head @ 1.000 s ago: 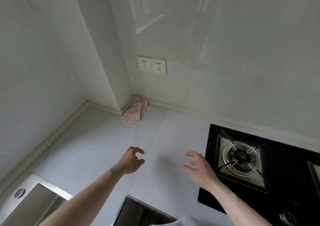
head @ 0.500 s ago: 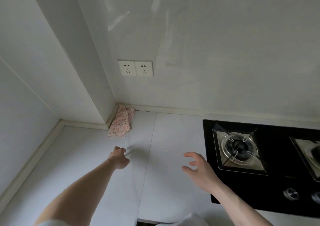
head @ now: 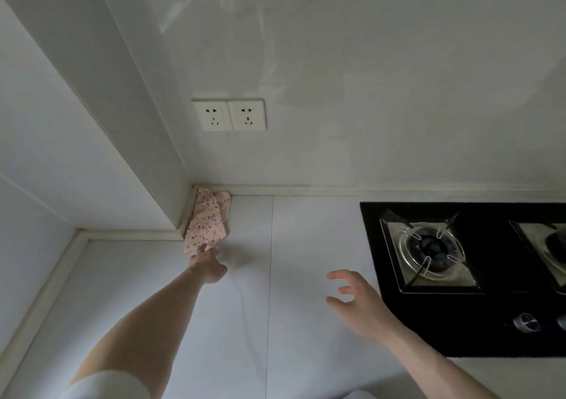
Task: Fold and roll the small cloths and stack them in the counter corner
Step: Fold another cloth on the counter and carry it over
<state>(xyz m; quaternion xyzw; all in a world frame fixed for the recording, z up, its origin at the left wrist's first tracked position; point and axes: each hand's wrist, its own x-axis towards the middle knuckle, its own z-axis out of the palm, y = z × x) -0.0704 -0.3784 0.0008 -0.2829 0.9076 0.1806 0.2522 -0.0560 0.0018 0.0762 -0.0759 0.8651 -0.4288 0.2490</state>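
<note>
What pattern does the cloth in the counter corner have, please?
Pale pink cloth with small dark dots, per the head view.

Walls: plain white panels ahead of me, glossy, with faint streaky reflections.
Pillar: a boxed-out column [head: 116, 116] juts from the left wall, forming an inner corner.
Sockets: double outlet [head: 229, 115] on the back wall, right of my pillar.
Counter: pale surface [head: 306, 245] with a thin seam, cream upstand strip along the walls.
Hob: black glass gas stove [head: 459, 276] at my right, two burners, knobs in front.
Light: dim, even.
</note>
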